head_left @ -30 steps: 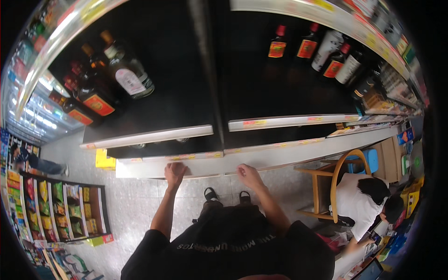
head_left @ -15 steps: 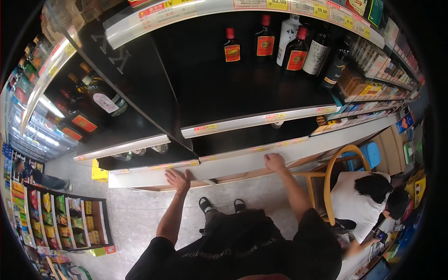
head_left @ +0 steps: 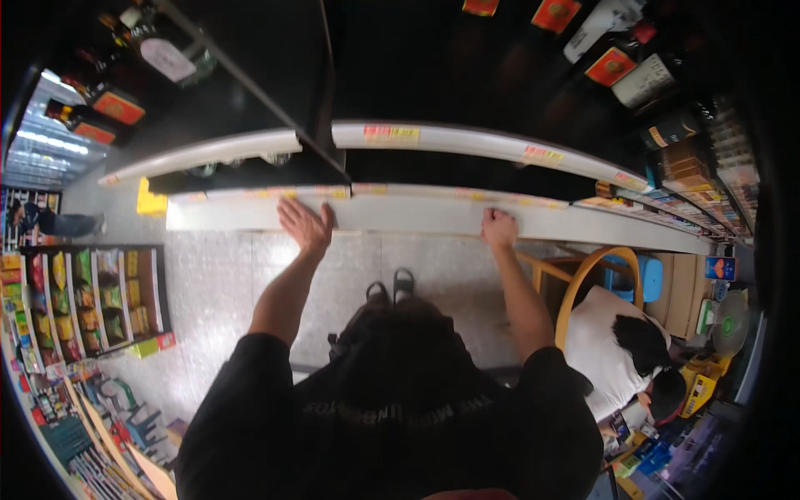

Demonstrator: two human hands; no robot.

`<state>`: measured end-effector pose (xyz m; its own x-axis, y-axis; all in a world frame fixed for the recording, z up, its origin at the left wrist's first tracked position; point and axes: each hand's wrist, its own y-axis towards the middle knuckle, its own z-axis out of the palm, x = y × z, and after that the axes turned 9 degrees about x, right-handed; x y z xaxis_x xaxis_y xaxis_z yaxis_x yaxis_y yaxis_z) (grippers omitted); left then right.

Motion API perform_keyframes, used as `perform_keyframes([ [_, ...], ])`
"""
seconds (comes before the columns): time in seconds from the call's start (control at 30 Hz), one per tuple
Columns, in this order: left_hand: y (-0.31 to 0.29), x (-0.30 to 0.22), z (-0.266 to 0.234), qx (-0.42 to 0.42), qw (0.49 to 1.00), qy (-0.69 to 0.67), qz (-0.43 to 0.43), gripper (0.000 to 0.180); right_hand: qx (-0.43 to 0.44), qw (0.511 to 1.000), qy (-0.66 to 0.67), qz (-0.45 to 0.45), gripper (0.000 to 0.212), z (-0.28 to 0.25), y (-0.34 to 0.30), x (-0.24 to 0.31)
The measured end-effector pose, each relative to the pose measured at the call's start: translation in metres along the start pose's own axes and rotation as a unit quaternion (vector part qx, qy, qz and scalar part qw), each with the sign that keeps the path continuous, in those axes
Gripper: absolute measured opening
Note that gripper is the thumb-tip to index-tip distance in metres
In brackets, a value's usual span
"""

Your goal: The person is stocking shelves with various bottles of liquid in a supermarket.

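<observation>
Head view: long flat white board (head_left: 408,214), maybe metal, just under flat black shelving (head_left: 408,79); left hand (head_left: 307,227) seemingly on board with fingers spread, right hand (head_left: 500,227) farther right along it with fingers curled, can't tell if pinching anything. Probably best to press evenly

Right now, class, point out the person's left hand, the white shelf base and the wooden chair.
Left hand (head_left: 309,229), head view: back of the hand.
White shelf base (head_left: 408,213), head view: middle of its front.
Wooden chair (head_left: 576,287), head view: curved backrest.
</observation>
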<state>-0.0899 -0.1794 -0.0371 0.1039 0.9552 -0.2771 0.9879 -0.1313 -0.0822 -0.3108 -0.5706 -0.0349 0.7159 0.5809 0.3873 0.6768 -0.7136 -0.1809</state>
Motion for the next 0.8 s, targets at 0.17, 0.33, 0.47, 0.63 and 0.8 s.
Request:
perform_keyframes([
  [0.17, -0.001, 0.002, 0.001, -0.024, 1.000, 0.003, 0.007, 0.099, 0.046, 0.996, 0.057, 0.051, 0.048, -0.006, -0.004, 0.005],
  [0.33, -0.002, 0.008, 0.004, -0.037, 0.999, 0.002, 0.026, 0.095, 0.044, 0.995, 0.056, 0.076, 0.052, -0.001, -0.004, 0.005],
  [0.47, -0.003, 0.012, 0.008, -0.066, 0.995, -0.035, 0.062, 0.094, 0.015, 0.998, -0.045, 0.048, 0.051, 0.004, 0.002, -0.005],
  [0.63, -0.005, 0.007, 0.013, -0.031, 0.999, -0.014, 0.012, 0.090, 0.070, 0.993, 0.001, 0.100, 0.047, -0.002, 0.004, -0.008],
  [0.8, -0.001, 0.009, 0.010, -0.066, 0.998, 0.014, 0.017, 0.089, 0.071, 0.989, 0.032, 0.124, 0.049, -0.008, 0.000, 0.008],
])
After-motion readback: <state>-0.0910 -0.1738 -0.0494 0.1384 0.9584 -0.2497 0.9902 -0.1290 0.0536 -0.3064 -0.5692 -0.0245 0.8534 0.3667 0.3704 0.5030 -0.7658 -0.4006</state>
